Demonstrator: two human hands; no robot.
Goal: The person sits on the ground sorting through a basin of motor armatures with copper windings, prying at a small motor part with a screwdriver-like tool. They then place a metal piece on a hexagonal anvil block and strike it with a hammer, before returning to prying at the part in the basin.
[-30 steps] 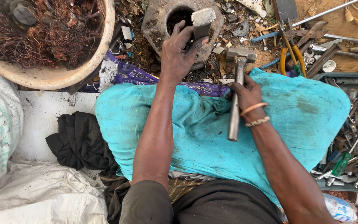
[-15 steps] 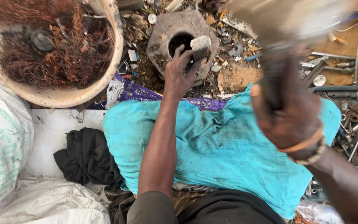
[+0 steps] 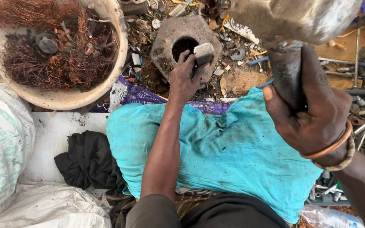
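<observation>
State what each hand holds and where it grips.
Right hand grips the hammer by its handle just under the head. Left hand pinches a small metal block at its lower end.

A metal block [image 3: 185, 37] with a hole is sitting on the ground ahead, with a basin [image 3: 110, 80] of wire to its left. The left hand [image 3: 184, 78] is holding a chisel [image 3: 202, 54] on the block's right rim. The right hand [image 3: 313, 118] is holding a hammer [image 3: 292, 21] high at right, above a cloth [image 3: 229, 152] lying over the lap.

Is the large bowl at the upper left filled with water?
No, the large bowl holds a tangle of reddish-brown copper wire, and no water shows in it.
</observation>
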